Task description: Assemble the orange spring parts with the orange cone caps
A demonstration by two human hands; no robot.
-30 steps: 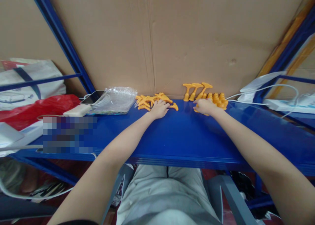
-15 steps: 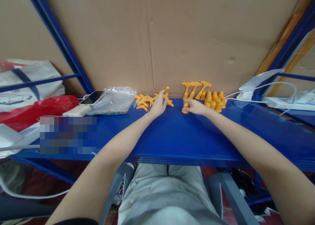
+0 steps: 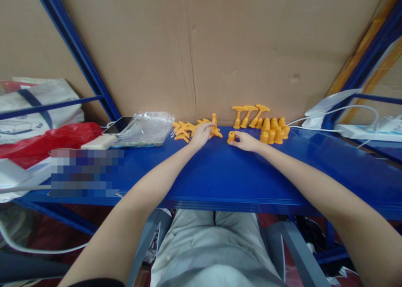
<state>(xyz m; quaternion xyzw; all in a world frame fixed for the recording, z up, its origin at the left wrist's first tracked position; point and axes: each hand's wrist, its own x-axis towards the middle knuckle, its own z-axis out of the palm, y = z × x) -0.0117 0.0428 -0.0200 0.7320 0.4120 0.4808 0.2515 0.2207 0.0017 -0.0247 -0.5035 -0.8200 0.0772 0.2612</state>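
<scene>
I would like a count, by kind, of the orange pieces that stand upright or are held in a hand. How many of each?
Upright T-shaped pieces by the cardboard: 3
T-shaped piece in the left hand: 1
Short tube in the right hand: 1
Total: 5
The flat pile and the cluster of short tubes are too crowded to count.

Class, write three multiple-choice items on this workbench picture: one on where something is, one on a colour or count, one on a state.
1. Where is the phone?
A. left of the clear plastic bag
B. beside the white cables at right
C. under the bench

2. What colour is the bench top?
A. grey
B. blue
C. green

3. What is the right hand doing?
A. lying flat, holding nothing
B. holding a small orange cylinder
C. gripping a cable

Answers: 1 A, the phone lies at the bag's left edge. 2 B, the surface is glossy blue. 3 B, its fingertips pinch the cylinder, while the left hand holds an orange T-shaped piece.
</scene>
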